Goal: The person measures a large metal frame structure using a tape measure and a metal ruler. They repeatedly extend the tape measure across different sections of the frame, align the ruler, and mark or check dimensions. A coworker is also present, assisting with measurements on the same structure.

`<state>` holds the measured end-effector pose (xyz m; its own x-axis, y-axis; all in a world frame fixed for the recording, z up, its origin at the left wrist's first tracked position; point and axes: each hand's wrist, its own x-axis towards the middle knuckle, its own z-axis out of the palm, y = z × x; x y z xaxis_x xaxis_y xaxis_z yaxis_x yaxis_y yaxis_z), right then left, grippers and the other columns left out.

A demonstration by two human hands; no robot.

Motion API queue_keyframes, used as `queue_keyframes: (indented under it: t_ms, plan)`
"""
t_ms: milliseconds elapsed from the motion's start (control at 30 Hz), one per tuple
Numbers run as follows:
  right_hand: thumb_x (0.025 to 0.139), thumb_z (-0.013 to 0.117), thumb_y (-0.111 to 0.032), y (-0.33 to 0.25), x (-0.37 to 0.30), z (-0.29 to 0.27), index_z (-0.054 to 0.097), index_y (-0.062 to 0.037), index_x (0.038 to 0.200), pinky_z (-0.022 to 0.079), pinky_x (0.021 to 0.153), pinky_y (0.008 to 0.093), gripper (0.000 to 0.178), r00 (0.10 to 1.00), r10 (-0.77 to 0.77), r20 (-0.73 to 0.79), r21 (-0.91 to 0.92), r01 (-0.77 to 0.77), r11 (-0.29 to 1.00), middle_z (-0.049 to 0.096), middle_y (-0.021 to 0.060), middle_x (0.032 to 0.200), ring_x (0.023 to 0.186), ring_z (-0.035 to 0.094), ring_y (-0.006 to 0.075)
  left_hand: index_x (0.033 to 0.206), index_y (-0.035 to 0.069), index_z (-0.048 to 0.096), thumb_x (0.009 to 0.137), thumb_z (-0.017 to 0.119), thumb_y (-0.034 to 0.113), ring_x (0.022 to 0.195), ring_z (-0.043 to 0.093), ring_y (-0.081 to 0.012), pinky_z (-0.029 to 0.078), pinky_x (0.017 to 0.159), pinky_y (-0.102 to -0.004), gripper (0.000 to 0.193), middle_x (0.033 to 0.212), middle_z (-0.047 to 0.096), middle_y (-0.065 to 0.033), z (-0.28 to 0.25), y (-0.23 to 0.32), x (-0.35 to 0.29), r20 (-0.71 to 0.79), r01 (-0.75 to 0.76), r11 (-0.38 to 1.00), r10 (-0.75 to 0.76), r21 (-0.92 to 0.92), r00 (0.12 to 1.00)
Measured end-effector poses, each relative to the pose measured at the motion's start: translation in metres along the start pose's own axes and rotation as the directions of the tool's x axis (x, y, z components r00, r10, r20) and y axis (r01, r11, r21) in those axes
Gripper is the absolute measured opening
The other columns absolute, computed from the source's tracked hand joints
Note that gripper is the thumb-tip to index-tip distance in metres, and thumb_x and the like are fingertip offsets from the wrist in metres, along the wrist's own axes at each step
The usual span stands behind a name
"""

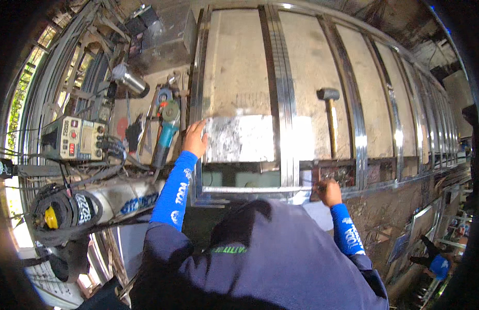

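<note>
The left hand (196, 137), fingers spread flat and open, pressed on the left edge of a shiny rectangular sheet-metal panel (239, 138), gripping nothing. That panel lay on the pale board surface (234, 62), between the left frame edge and a bright vertical metal rail (284, 98). The right hand (330, 192) was curled closed at the lower metal frame edge (249, 190); whether it held anything could not be told. Beyond the rail, a wooden-handled hammer with a dark head (330, 116) lay on the board, well apart from both hands. Left of the panel, a teal angle grinder (167, 126) rested near a beige welding machine (76, 138).
</note>
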<state>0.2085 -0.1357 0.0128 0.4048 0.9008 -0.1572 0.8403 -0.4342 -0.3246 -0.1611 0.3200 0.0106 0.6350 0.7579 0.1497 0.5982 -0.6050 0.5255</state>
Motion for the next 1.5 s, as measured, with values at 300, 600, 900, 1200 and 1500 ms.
queue_keyframes:
  t_ms: [300, 600, 900, 1200, 1500]
  plan:
    - [0.086, 0.082, -0.019, 0.031, 0.117, -0.143, 0.078, 0.0011, 0.093, 0.056, 0.076, 0.0367, 0.022, 0.980, 0.195, 0.037, 0.359, -0.196, 0.913, 0.076, 0.0189, 0.090, 0.084, 0.075, 0.0266, 0.158, -0.003, 0.028, 0.089, 0.063, 0.011, 0.155, 0.021, -0.0376, 0.022, 0.127, -0.0456, 0.078, 0.167, 0.023, -0.0196, 0.034, -0.040, 0.198, -0.061, 0.190, 0.941, -0.180, 0.281, 0.982]
    - [0.090, 0.076, -0.028, 0.114, 0.533, -0.202, 0.076, -0.0011, 0.095, 0.055, 0.074, 0.0450, 0.028, 0.941, -0.103, -0.323, -0.103, 0.074, 0.992, 0.074, 0.0210, 0.096, 0.088, 0.072, 0.0366, 0.161, 0.002, 0.023, 0.098, 0.057, 0.017, 0.157, 0.017, -0.0334, 0.021, 0.127, -0.0439, 0.074, 0.171, 0.017, -0.0133, 0.042, -0.045, 0.209, -0.095, 0.231, 0.902, -0.211, 0.365, 0.973]
    - [0.090, 0.070, -0.026, 0.055, 0.798, -0.188, 0.079, -0.0101, 0.108, 0.057, 0.085, 0.0417, 0.025, 0.916, -0.095, -0.390, -0.111, 0.056, 0.992, 0.075, 0.0180, 0.103, 0.097, 0.074, 0.0352, 0.162, 0.001, 0.022, 0.099, 0.052, 0.016, 0.156, 0.021, -0.0370, 0.024, 0.126, -0.0451, 0.071, 0.168, 0.023, -0.0190, 0.033, -0.042, 0.209, -0.076, 0.173, 0.921, -0.157, 0.348, 0.985]
    - [0.091, 0.064, -0.035, 0.061, 0.897, -0.182, 0.078, -0.0124, 0.106, 0.056, 0.089, 0.0485, 0.030, 0.891, -0.143, -0.431, -0.136, 0.092, 0.986, 0.074, 0.0200, 0.105, 0.101, 0.070, 0.0414, 0.161, 0.002, 0.025, 0.096, 0.054, 0.015, 0.155, 0.022, -0.0391, 0.025, 0.126, -0.0466, 0.072, 0.167, 0.025, -0.0180, 0.032, -0.029, 0.214, -0.024, 0.275, 0.905, -0.283, 0.325, 0.959]
    - [0.094, 0.066, -0.040, 0.071, 0.945, -0.190, 0.078, -0.0135, 0.111, 0.054, 0.090, 0.0466, 0.034, 0.904, -0.115, -0.413, -0.110, 0.076, 0.991, 0.074, 0.0180, 0.108, 0.105, 0.070, 0.0387, 0.159, -0.002, 0.027, 0.096, 0.055, 0.012, 0.156, 0.021, -0.0388, 0.022, 0.126, -0.0455, 0.071, 0.168, 0.023, -0.0208, 0.031, -0.026, 0.216, -0.005, 0.297, 0.896, -0.313, 0.331, 0.950]
